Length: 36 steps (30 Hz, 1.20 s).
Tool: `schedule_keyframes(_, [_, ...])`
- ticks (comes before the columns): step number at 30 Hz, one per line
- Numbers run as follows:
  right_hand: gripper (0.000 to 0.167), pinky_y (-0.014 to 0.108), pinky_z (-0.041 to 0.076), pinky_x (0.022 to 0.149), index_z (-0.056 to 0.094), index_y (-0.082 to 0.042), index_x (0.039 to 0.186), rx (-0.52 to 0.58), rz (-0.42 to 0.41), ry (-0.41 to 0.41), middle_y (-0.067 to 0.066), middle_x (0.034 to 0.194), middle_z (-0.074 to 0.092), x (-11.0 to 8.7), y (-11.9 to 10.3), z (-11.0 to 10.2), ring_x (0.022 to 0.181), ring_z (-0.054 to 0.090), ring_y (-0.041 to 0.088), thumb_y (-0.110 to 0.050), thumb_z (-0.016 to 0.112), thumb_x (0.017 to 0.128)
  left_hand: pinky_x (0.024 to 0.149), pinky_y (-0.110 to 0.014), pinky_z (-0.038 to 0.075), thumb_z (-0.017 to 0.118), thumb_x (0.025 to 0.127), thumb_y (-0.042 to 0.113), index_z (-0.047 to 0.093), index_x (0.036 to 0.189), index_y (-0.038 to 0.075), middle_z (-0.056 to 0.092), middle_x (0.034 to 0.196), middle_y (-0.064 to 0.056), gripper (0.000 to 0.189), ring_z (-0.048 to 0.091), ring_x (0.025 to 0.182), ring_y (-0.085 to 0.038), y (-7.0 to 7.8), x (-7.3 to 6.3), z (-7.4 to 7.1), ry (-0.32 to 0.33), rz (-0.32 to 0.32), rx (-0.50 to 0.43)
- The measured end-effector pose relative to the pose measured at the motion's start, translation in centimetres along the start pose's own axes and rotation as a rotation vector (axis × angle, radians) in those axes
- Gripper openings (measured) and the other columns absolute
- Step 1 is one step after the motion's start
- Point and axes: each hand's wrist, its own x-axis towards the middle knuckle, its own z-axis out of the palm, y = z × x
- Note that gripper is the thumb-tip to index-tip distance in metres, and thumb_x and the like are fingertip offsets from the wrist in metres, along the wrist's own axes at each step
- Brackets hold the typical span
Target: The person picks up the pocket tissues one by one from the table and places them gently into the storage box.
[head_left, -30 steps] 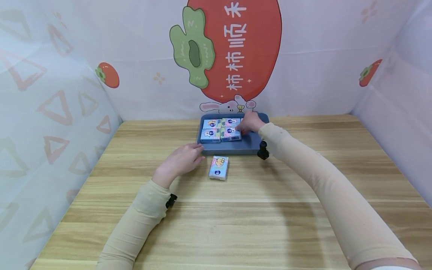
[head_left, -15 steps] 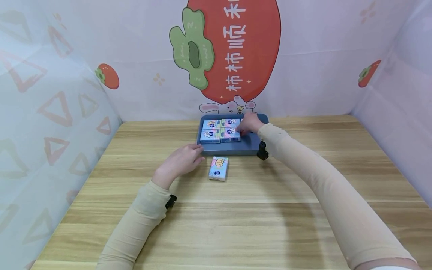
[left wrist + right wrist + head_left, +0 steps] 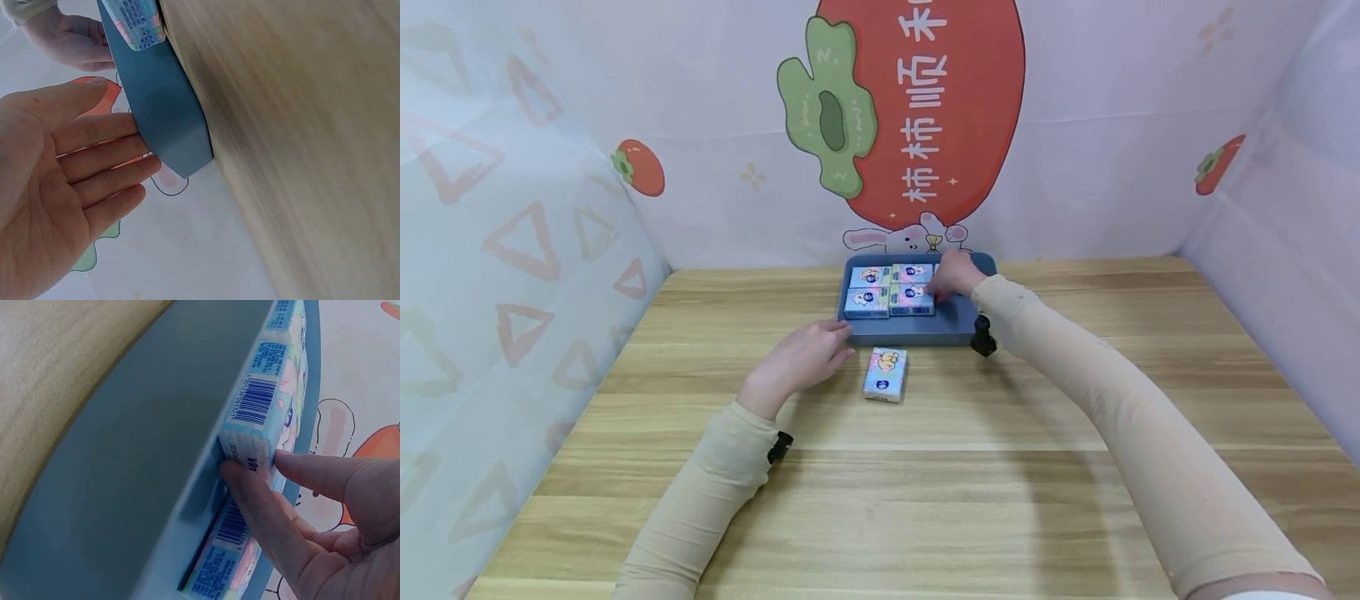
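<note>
A blue-grey tray (image 3: 925,338) stands against the back wall and holds several pastel tissue packs in rows. My left hand (image 3: 805,354) has its fingers extended with the fingertips at the tray's left front corner; the palm faces the camera in the left wrist view. Reaching in from the right, my right hand (image 3: 957,273) pinches the end of the front-row tissue pack (image 3: 253,419), thumb at its upper edge and fingertips at its end face. Another tissue pack (image 3: 231,534) lies behind those fingers, partly hidden. One loose tissue pack (image 3: 886,375) lies on the table before the tray.
The wooden table (image 3: 880,500) runs up to a printed cloth wall (image 3: 1112,183) behind the tray. Cloth walls also stand at left and right. Black wrist cameras sit on both sleeved arms.
The front-row pack at my right hand has shifted slightly left and now sits straighter against its neighbours. My left hand and the loose pack stay where they were.
</note>
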Motion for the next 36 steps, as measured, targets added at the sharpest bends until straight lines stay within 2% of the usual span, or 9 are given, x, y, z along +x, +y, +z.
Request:
schedule_keyframes(15, [0.040, 0.029, 0.057, 0.079, 0.062, 0.003, 0.111, -0.043, -0.010, 0.011, 0.011, 0.083, 0.069, -0.1, -0.1, -0.1, 0.076, 0.070, 0.021, -0.027, 0.071, 0.086, 0.102, -0.044, 0.047, 0.056, 0.096, 0.025, 0.058, 0.126, -0.004, 0.058, 0.129, -0.021, 0.042, 0.057, 0.120, -0.033, 0.0, 0.1, -0.1, 0.002, 0.002, 0.000])
schedule_keyframes(25, [0.026, 0.030, 0.059, 0.077, 0.069, 0.000, 0.103, -0.017, -0.025, -0.004, 0.011, 0.087, 0.072, 0.2, 0.3, -0.2, 0.077, 0.071, 0.020, -0.021, 0.068, 0.088, 0.102, -0.044, 0.047, 0.057, 0.095, 0.024, 0.058, 0.126, -0.002, 0.058, 0.129, -0.020, 0.041, 0.056, 0.120, -0.032, 0.2, 0.0, -0.2, -0.004, -0.008, 0.007])
schedule_keyframes(30, [0.023, 0.031, 0.059, 0.078, 0.070, -0.002, 0.099, -0.011, -0.041, 0.005, 0.013, 0.092, 0.071, -0.5, 0.3, -0.5, 0.084, 0.070, 0.023, -0.022, 0.063, 0.091, 0.102, -0.044, 0.047, 0.057, 0.095, 0.025, 0.058, 0.127, -0.001, 0.057, 0.131, -0.019, 0.041, 0.056, 0.121, -0.032, 0.2, -0.1, -0.2, -0.016, -0.019, 0.003])
schedule_keyframes(36, [0.024, 0.033, 0.058, 0.079, 0.066, -0.003, 0.102, -0.025, -0.124, 0.060, 0.014, 0.097, 0.068, -2.5, 0.2, -0.9, 0.089, 0.066, 0.026, -0.024, 0.059, 0.093, 0.102, -0.044, 0.047, 0.057, 0.096, 0.025, 0.058, 0.127, -0.001, 0.057, 0.131, -0.019, 0.041, 0.055, 0.122, -0.032, 0.3, -0.1, -0.2, -0.011, -0.023, 0.006])
